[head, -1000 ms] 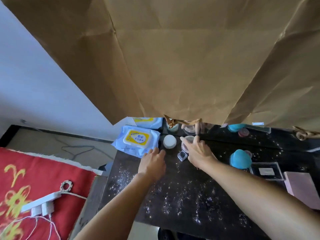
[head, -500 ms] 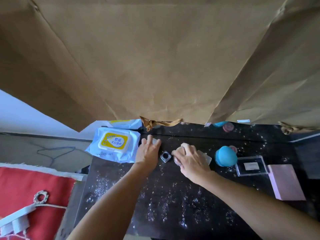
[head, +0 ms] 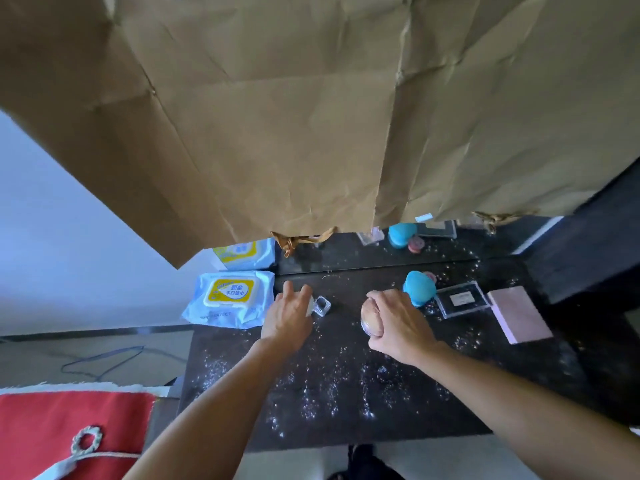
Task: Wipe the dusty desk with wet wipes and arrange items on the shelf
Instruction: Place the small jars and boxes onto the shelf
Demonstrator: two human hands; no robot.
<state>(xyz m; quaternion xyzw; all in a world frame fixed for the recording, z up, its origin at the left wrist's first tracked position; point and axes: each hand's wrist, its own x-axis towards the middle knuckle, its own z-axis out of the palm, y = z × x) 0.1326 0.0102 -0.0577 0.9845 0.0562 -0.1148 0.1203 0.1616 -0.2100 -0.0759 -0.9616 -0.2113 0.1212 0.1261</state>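
Right hand (head: 398, 323) grips a round compact (head: 367, 318); left hand (head: 289, 318) lies half-open over something white. Best clear everything at 12 o'clock off the dusty tabletop (head: 346, 393) before wiping.

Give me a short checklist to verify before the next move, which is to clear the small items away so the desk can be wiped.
1. Right hand has a firm hold on the round compact: ok, fingers wrap over it.
2. Left hand has hold of the white jar: cannot tell, the hand covers most of it.
3. Small square box is safe from a knock: not ok, it sits right beside the left hand.
4. Wet wipes pack is within reach: ok, at the desk's left edge, lid closed.
5. Desk is free of dust: not ok, white specks all over.
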